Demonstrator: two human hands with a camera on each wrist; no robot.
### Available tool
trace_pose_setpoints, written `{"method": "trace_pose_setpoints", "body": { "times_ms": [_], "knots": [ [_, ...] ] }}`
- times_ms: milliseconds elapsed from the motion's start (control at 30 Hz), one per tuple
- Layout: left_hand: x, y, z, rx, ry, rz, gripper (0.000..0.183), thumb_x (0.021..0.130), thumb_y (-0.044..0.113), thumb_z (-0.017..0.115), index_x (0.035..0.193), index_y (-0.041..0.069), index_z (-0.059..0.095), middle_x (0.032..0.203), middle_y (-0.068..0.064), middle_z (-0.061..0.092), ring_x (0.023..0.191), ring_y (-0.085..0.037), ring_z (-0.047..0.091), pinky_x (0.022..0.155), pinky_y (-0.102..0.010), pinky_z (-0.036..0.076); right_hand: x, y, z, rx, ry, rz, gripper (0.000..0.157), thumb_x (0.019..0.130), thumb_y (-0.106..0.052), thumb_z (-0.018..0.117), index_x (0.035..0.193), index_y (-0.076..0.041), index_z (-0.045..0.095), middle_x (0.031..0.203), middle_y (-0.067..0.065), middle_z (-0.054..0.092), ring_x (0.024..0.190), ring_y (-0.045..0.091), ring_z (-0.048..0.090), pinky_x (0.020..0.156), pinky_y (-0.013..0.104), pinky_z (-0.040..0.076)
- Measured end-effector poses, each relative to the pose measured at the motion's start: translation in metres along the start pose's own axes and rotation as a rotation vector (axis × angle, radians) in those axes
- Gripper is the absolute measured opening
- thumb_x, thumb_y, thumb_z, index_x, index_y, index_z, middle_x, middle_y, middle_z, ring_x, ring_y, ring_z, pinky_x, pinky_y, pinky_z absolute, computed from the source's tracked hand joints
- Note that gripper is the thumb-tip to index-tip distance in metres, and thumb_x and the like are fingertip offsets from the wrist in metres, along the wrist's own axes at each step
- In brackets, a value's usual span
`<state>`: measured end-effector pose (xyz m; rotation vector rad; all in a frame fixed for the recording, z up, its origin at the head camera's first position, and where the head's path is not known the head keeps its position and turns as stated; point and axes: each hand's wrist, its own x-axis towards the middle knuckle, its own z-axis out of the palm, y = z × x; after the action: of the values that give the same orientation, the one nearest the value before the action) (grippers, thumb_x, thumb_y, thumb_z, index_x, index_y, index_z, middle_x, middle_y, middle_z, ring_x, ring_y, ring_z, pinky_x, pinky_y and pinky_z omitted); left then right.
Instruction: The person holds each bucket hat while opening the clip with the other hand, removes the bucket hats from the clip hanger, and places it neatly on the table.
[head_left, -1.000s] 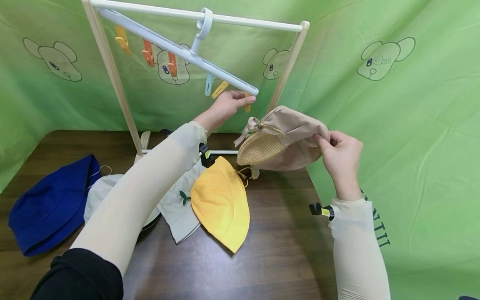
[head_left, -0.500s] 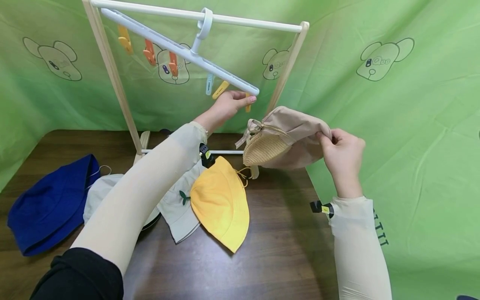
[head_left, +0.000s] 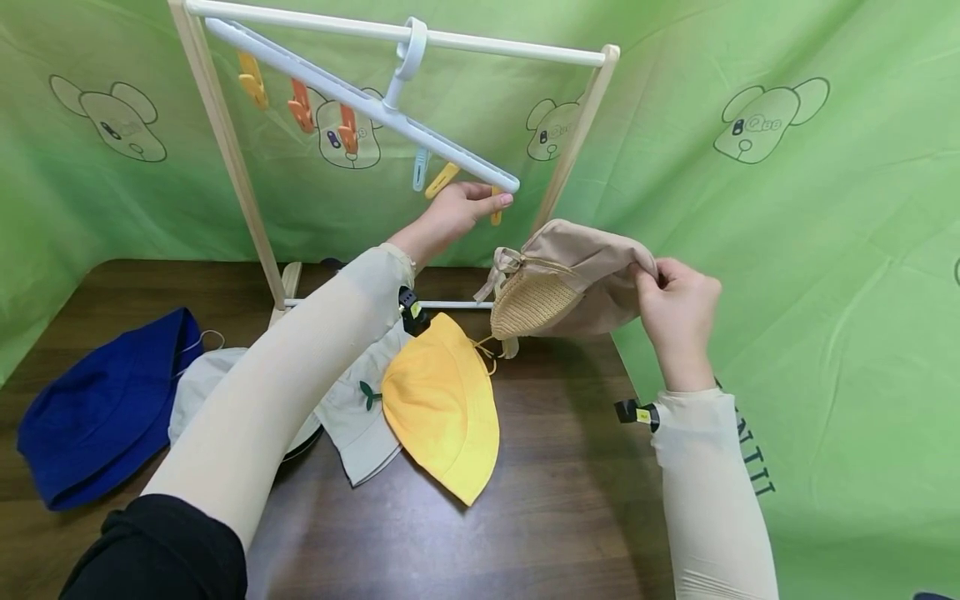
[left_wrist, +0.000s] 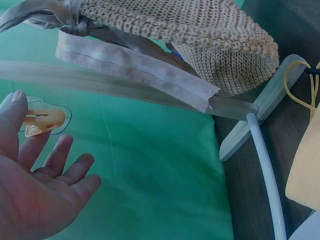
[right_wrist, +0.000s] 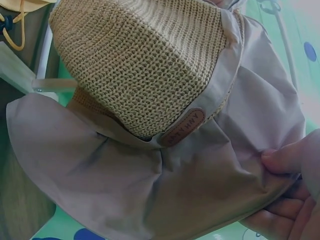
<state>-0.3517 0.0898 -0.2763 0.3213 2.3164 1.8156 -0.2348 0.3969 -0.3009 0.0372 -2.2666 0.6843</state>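
Observation:
My left hand (head_left: 448, 215) reaches up to the low right end of a pale blue hanger (head_left: 352, 102). Its thumb and index finger pinch a yellow clothespin (left_wrist: 49, 119) there, while the other fingers spread loosely. On the right, my right hand (head_left: 681, 317) grips the wide beige brim of a sun hat (right_wrist: 145, 65) between thumb and fingers. The hat has a woven straw crown, a brown label (right_wrist: 184, 127) and a fabric bow (head_left: 504, 265). It hangs in the air below the hanger's right end, crown toward the left.
The hanger tilts on a rack with a white top bar (head_left: 510, 43). Several other clips, such as an orange clothespin (head_left: 347, 129), hang along it. On the table (head_left: 540, 517) lie a blue hat (head_left: 105, 408), light-coloured hats (head_left: 360, 425) and a yellow hat (head_left: 442, 408).
The sun hat's crown has shifted slightly right and down, and my right hand has moved a little left and down since half a second ago. My left hand stays at the clothespin.

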Motion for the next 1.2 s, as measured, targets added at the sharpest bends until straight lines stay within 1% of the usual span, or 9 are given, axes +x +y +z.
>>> {"method": "trace_pose_setpoints", "body": {
  "times_ms": [233, 400, 567, 733, 900, 1067, 1200],
  "knots": [
    [0.001, 0.001, -0.001, 0.003, -0.004, -0.004, 0.062, 0.096, 0.048, 0.07, 0.144, 0.011, 0.059, 0.144, -0.004, 0.061, 0.141, -0.02, 0.049, 0.118, -0.037, 0.037, 0.001, -0.001, 0.005, -0.004, 0.032, -0.007, 0.026, 0.096, -0.021, 0.072, 0.081, 0.0, 0.08, 0.073, 0.014, 0.074, 0.051, 0.001, 0.047, 0.048, 0.011, 0.031],
    [0.001, 0.002, 0.0, 0.007, -0.008, 0.002, 0.063, 0.096, 0.048, 0.07, 0.145, 0.011, 0.058, 0.145, -0.005, 0.06, 0.142, -0.02, 0.047, 0.119, -0.037, 0.036, 0.003, -0.005, 0.009, 0.0, 0.074, -0.037, 0.027, 0.096, -0.018, 0.071, 0.078, 0.002, 0.077, 0.071, 0.015, 0.073, 0.051, 0.008, 0.046, 0.049, 0.012, 0.03],
    [0.0, 0.003, 0.0, 0.0, -0.009, -0.001, 0.063, 0.096, 0.049, 0.07, 0.145, 0.011, 0.058, 0.147, -0.004, 0.059, 0.144, -0.02, 0.045, 0.121, -0.038, 0.033, 0.006, -0.008, 0.012, -0.009, 0.114, -0.052, 0.025, 0.095, -0.014, 0.07, 0.076, 0.002, 0.075, 0.071, 0.015, 0.073, 0.052, 0.009, 0.044, 0.05, 0.014, 0.029],
    [0.0, 0.005, 0.002, 0.021, -0.012, 0.013, 0.063, 0.096, 0.05, 0.069, 0.144, 0.01, 0.058, 0.15, -0.005, 0.056, 0.145, -0.021, 0.044, 0.122, -0.04, 0.031, 0.006, -0.011, 0.016, -0.025, 0.147, -0.073, 0.023, 0.093, -0.01, 0.068, 0.075, 0.003, 0.075, 0.069, 0.015, 0.072, 0.051, 0.011, 0.043, 0.05, 0.016, 0.027],
    [0.0, 0.005, 0.002, 0.033, -0.013, 0.014, 0.064, 0.096, 0.051, 0.069, 0.145, 0.01, 0.058, 0.15, -0.005, 0.056, 0.145, -0.022, 0.044, 0.122, -0.04, 0.031, 0.005, -0.012, 0.018, -0.032, 0.152, -0.066, 0.021, 0.093, -0.012, 0.069, 0.078, 0.002, 0.077, 0.071, 0.014, 0.073, 0.052, 0.011, 0.046, 0.05, 0.016, 0.028],
    [0.001, 0.001, 0.003, 0.044, -0.038, 0.048, 0.055, 0.098, 0.048, 0.067, 0.139, 0.011, 0.063, 0.144, -0.003, 0.061, 0.141, -0.02, 0.048, 0.12, -0.039, 0.034, 0.004, -0.011, 0.019, -0.036, 0.14, -0.064, 0.022, 0.093, -0.011, 0.068, 0.079, 0.002, 0.077, 0.072, 0.015, 0.073, 0.053, 0.015, 0.047, 0.05, 0.015, 0.028],
    [0.001, -0.001, 0.002, 0.059, -0.03, 0.058, 0.054, 0.098, 0.049, 0.067, 0.139, 0.013, 0.064, 0.144, -0.002, 0.061, 0.139, -0.019, 0.049, 0.118, -0.038, 0.037, 0.002, -0.011, 0.017, -0.029, 0.135, -0.07, 0.02, 0.092, -0.01, 0.068, 0.079, 0.003, 0.077, 0.072, 0.017, 0.074, 0.053, 0.018, 0.05, 0.05, 0.013, 0.027]
  ]
}}
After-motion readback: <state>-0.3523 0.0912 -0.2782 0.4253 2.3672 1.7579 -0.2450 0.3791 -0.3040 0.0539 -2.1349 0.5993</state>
